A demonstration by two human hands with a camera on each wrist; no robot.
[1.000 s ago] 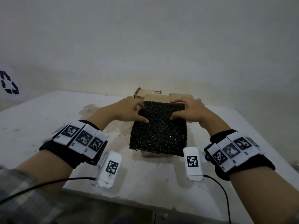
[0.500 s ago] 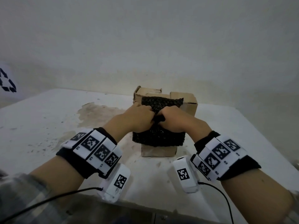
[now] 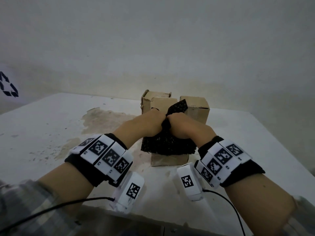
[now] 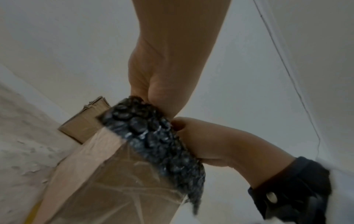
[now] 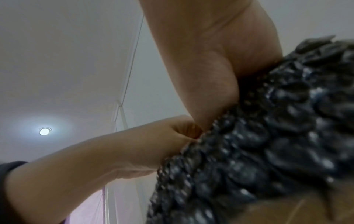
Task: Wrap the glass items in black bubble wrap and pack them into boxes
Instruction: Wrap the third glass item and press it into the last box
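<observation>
Nearest me, my left hand (image 3: 150, 124) and right hand (image 3: 180, 126) sit knuckle to knuckle, both with fingers curled into the black bubble wrap (image 3: 167, 143), bunching it at the middle. The wrap drapes over the top of the near cardboard box (image 3: 169, 159), which stands on the white tabletop (image 3: 51, 126); one corner of the sheet sticks up behind my hands. I cannot tell whether any glass sits under the wrap. Behind stand more cardboard boxes (image 3: 197, 108), close together, against the pale wall (image 3: 153, 40).
</observation>
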